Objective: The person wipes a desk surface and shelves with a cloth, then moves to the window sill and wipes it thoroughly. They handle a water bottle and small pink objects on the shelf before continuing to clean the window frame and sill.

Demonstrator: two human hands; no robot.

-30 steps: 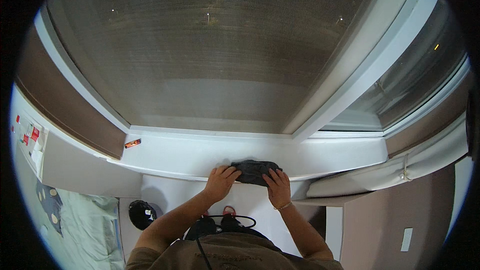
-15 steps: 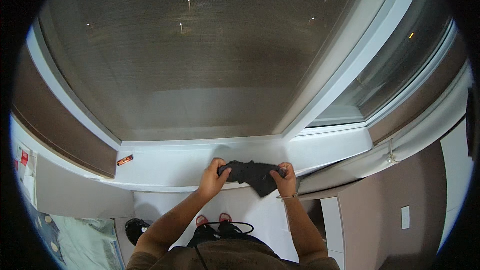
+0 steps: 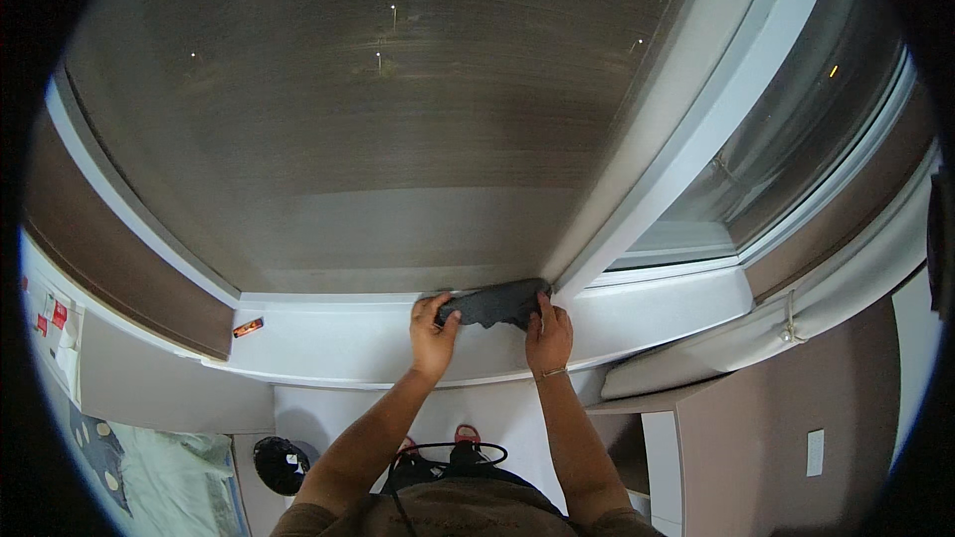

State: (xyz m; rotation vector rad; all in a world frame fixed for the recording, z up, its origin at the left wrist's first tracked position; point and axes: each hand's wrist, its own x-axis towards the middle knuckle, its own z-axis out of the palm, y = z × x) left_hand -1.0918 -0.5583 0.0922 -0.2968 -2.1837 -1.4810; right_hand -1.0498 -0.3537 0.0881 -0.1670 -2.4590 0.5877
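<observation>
A dark grey cloth (image 3: 494, 304) is stretched between my hands at the back of the white windowsill (image 3: 333, 338), along the foot of the window frame. Its top edge lies against or just in front of the frame; its ragged lower edge hangs toward me. My left hand (image 3: 434, 340) grips the left end, thumb in front and fingertips behind. Close to the upright frame bar, my right hand (image 3: 549, 336) holds the right end, with a thin bracelet at that wrist.
A small orange and black packet (image 3: 248, 327) lies at the sill's left end. Right of the sill hangs a tied pale curtain (image 3: 686, 358), above a brown cabinet (image 3: 741, 428). A black bin (image 3: 282, 465) stands on the floor at lower left, beside a bed with pale green bedding (image 3: 174, 472).
Both hands have moved forward with the cloth, from over the sill's front edge to the window frame. The cloth's drooping right corner has been raised and spread along the frame.
</observation>
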